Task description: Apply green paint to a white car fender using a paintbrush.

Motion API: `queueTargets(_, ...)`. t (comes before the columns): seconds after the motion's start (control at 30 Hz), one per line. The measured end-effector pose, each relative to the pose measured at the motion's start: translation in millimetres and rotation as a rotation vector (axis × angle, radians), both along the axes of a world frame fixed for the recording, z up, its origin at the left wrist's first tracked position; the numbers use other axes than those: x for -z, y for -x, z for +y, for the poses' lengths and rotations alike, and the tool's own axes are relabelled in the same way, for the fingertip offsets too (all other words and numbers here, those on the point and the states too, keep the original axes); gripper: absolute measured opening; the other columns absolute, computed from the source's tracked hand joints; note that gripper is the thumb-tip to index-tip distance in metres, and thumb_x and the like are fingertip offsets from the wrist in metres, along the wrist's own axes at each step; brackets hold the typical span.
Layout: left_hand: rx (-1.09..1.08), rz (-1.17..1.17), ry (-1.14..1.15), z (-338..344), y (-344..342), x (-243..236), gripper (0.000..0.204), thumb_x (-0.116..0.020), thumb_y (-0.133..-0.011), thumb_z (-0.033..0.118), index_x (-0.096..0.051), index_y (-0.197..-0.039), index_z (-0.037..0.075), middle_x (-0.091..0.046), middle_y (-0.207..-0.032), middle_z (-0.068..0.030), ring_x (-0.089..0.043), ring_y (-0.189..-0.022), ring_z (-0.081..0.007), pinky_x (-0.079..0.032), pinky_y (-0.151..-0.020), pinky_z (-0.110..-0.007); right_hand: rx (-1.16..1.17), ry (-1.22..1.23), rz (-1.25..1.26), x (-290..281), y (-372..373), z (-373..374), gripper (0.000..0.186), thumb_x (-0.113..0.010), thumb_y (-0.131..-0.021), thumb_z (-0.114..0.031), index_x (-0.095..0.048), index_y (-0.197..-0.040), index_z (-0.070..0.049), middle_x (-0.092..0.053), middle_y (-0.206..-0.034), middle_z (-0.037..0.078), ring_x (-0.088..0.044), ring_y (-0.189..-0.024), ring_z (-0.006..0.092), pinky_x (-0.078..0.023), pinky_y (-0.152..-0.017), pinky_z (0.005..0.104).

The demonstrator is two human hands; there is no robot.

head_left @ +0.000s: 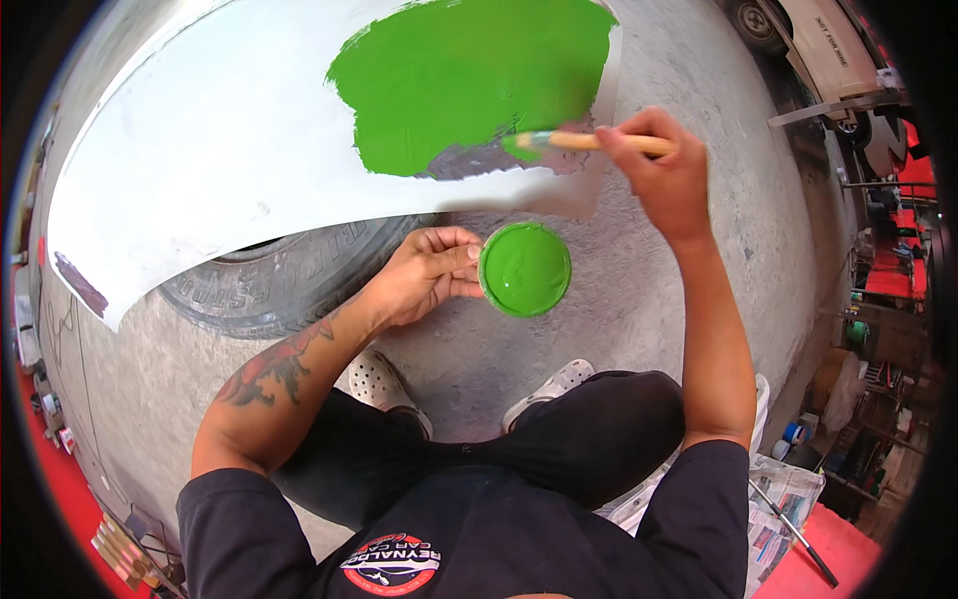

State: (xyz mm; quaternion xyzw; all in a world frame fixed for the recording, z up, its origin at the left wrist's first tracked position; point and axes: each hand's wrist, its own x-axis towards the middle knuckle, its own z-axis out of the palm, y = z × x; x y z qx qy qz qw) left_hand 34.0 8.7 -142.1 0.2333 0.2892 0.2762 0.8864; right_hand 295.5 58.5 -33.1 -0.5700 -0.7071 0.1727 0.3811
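A white car body panel [200, 150] fills the upper left, with a large patch of wet green paint [459, 80] on it. Along the patch's lower edge shows a strip of bare grey-purple surface [469, 160]. My right hand [664, 175] is closed around the wooden handle of a paintbrush [579, 142]; the green-coated bristles, smeared by motion, are at the border of paint and bare strip. Below the panel, my left hand [429, 275] grips the side of a small round tub of green paint [526, 270], held with its open top facing up.
Under the panel is a black tyre [299, 270] on the grey concrete floor [738, 299]. Newspaper [788, 504] and a thin black rod [798, 534] lie at the lower right. Cluttered shelves [878, 379] run down the right side, with a parked vehicle [828, 50] at the far right.
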Motion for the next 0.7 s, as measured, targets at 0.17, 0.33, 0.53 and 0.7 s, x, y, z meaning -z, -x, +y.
queueTargets(0.17, 0.019, 0.033, -0.014, -0.1, -6.6, -3.5, 0.016, -0.057, -0.094, 0.01, -0.058, -0.103, -0.003, -0.063, -0.098, -0.0105, -0.066, -0.088, -0.0189, -0.057, -0.081, -0.034, -0.066, 0.027, -0.038, 9.5, 17.7, 12.4, 0.019, -0.073, -0.082, -0.019, -0.064, -0.074, -0.004, -0.064, -0.06, 0.004, -0.057, -0.051, 0.008, -0.045, -0.048, 0.0225)
queueTargets(0.33, 0.017, 0.059, -0.011, 0.0, 0.0, -2.6, 0.017, -0.058, -0.093, 0.011, -0.059, -0.103, -0.003, -0.064, -0.096, -0.0099, -0.066, -0.086, -0.0182, -0.057, -0.08, -0.034, 0.04, -0.07, -0.003, -7.5, 13.2, 12.7, 0.019, -0.073, -0.081, -0.018, -0.063, -0.072, -0.004, -0.065, -0.06, 0.005, -0.062, -0.053, 0.0097, -0.047, -0.049, 0.023)
queueTargets(0.53, 0.014, 0.037, 0.0, -0.5, -4.2, -1.2, 0.017, -0.059, -0.092, 0.012, -0.059, -0.103, -0.002, -0.064, -0.095, -0.0096, -0.066, -0.086, -0.018, -0.057, -0.079, -0.034, -0.167, 0.037, -0.166, 5.4, 33.9, 10.5, 0.017, -0.072, -0.082, -0.016, -0.064, -0.073, -0.005, -0.066, -0.061, 0.005, -0.063, -0.056, 0.0082, -0.047, -0.048, 0.0227)
queueTargets(0.7, 0.037, 0.053, -0.015, -2.0, -1.5, 1.1, 0.016, -0.059, -0.092, 0.011, -0.058, -0.103, -0.001, -0.064, -0.095, -0.0095, -0.066, -0.086, -0.0179, -0.057, -0.078, -0.033, -0.012, -0.143, 0.023, -5.8, 29.0, 12.8, 0.019, -0.073, -0.081, -0.015, -0.062, -0.071, -0.005, -0.064, -0.059, 0.005, -0.06, -0.05, 0.0103, -0.045, -0.045, 0.0232)
